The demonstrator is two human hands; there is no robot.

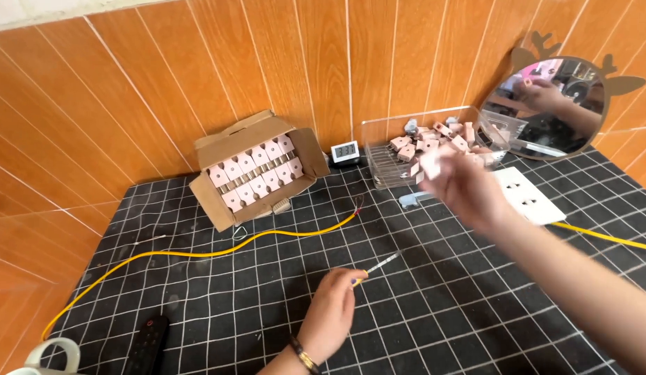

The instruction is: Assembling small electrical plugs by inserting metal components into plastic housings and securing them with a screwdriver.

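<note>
My left hand (pixel 331 311) rests low on the black gridded mat (pixel 198 305) and grips a thin screwdriver (pixel 382 264) whose tip points up and right. My right hand (pixel 462 186) is raised and blurred in front of a clear plastic box (pixel 383 147). It holds a small pink and white part (pixel 430 165) between the fingers. The clear box contains several similar pink parts (pixel 434 135). A yellow wire (pixel 267 237) with a bared end runs across the mat between the hands and the cardboard box.
An open cardboard box (pixel 219 201) packed with rows of pink parts leans at the back left. A small digital display (pixel 345 151) stands by the orange tiled wall. A white socket plate (pixel 528 196), an antlered round mirror (pixel 556 104), a black remote (pixel 146 344) and a white mug (pixel 55 354) lie around.
</note>
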